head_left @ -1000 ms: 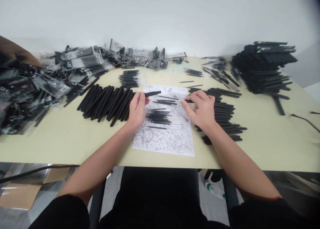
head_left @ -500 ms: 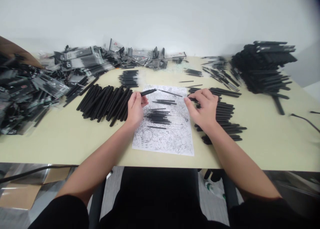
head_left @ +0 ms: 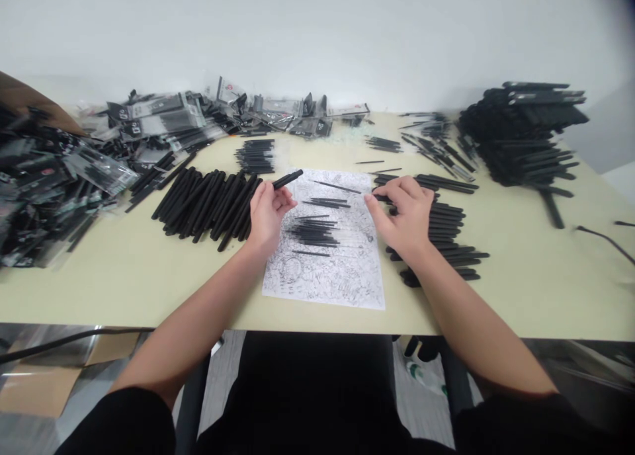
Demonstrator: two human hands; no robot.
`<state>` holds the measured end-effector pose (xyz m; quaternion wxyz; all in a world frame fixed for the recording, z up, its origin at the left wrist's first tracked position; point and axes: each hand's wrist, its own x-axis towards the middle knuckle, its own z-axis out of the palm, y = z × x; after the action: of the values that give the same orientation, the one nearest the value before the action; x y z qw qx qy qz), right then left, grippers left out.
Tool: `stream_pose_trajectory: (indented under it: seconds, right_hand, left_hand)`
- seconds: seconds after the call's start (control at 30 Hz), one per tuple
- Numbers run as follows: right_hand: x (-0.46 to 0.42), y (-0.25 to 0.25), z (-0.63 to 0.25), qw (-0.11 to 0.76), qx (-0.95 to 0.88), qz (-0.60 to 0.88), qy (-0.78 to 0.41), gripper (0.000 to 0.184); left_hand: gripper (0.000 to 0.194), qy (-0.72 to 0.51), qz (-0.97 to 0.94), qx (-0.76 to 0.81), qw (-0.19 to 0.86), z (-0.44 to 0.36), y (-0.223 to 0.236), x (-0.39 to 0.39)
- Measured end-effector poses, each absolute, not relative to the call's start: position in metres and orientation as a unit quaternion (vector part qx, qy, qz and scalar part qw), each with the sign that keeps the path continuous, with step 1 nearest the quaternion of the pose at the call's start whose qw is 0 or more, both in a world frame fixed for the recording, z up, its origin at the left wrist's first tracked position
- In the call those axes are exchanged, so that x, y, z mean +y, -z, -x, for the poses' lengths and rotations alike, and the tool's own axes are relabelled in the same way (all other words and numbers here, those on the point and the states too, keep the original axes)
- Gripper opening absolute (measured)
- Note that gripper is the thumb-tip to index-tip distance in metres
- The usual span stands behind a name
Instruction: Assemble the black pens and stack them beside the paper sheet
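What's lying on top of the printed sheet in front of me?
On the sheet lie loose thin black refills, with a single one near its far edge. The print under the refills is covered.

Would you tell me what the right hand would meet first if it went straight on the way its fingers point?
Probably the thin refill on the paper; the right hand points up-left.

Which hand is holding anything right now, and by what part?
The left hand pinches a black pen barrel by its near end. The right hand rests on the black pens; any grip cannot be told.
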<state>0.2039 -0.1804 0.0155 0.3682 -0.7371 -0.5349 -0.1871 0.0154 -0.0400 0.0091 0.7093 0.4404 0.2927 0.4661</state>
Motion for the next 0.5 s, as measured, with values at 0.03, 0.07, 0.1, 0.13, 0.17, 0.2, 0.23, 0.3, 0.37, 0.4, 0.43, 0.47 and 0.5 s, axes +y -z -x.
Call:
stream_pose_trajectory:
  seconds: [0.03,0.07,0.1,0.13,0.17,0.2,0.23,0.3,0.37,0.4,0.43,0.47,0.5]
  right_hand:
    - [-0.180,-0.016,-0.204,0.367,-0.534,0.738,0.190,0.026]
    - [-0.180,-0.015,-0.204,0.366,-0.533,0.738,0.194,0.026]
    - [-0.180,-0.015,-0.204,0.366,-0.532,0.738,0.197,0.026]
    - [-0.180,-0.015,-0.204,0.366,-0.530,0.738,0.199,0.027]
    - [-0.179,-0.015,-0.204,0.366,-0.529,0.738,0.201,0.026]
    - [-0.179,-0.015,-0.204,0.367,-0.528,0.738,0.203,0.026]
    - [-0.179,-0.015,-0.204,0.367,-0.529,0.738,0.204,0.026]
    - [-0.179,-0.015,-0.204,0.367,-0.534,0.734,0.205,0.026]
    - [-0.179,-0.014,-0.204,0.368,-0.542,0.727,0.206,0.025]
    - [-0.179,-0.014,-0.204,0.370,-0.544,0.724,0.207,0.025]
    - [-0.179,-0.013,-0.203,0.370,-0.546,0.722,0.208,0.024]
    - [-0.179,-0.013,-0.203,0.369,-0.546,0.722,0.209,0.024]
    - [-0.179,-0.013,-0.203,0.367,-0.546,0.724,0.208,0.024]
  left_hand:
    - [0.021,-0.461,-0.431,0.293,0.718,-0.015,-0.010,-0.040]
    - [0.020,-0.454,-0.419,0.296,0.728,-0.015,-0.012,-0.040]
    - [0.020,-0.446,-0.405,0.301,0.739,-0.014,-0.013,-0.040]
    - [0.019,-0.436,-0.389,0.307,0.751,-0.014,-0.014,-0.040]
    - [0.019,-0.426,-0.373,0.312,0.763,-0.014,-0.016,-0.039]
    - [0.019,-0.415,-0.360,0.315,0.774,-0.013,-0.017,-0.040]
    - [0.019,-0.405,-0.349,0.317,0.783,-0.013,-0.019,-0.040]
    - [0.022,-0.389,-0.336,0.316,0.798,-0.012,-0.021,-0.040]
    - [0.024,-0.378,-0.327,0.313,0.808,-0.012,-0.023,-0.041]
    - [0.025,-0.375,-0.323,0.311,0.811,-0.012,-0.023,-0.041]
    - [0.025,-0.372,-0.320,0.310,0.814,-0.012,-0.024,-0.042]
    - [0.024,-0.370,-0.317,0.309,0.817,-0.012,-0.024,-0.042]
    - [0.024,-0.368,-0.316,0.307,0.819,-0.012,-0.024,-0.041]
